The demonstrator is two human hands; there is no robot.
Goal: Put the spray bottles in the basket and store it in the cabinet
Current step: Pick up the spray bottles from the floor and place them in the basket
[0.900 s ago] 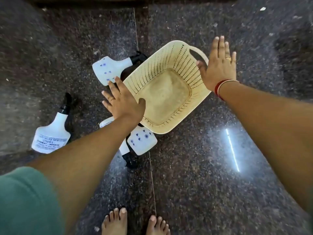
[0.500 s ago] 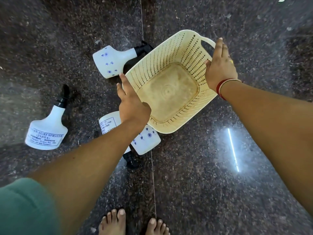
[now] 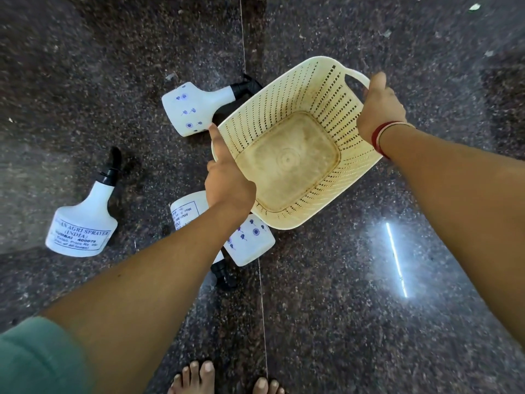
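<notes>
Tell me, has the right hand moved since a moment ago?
Yes. The right hand went from open above the basket to gripping its rim by the handle.

Cream basket [image 3: 287, 194] with holes, empty, tilted, held up at both ends. Four white spray bottles [image 3: 82, 223] lying on floor, left of basket.
</notes>
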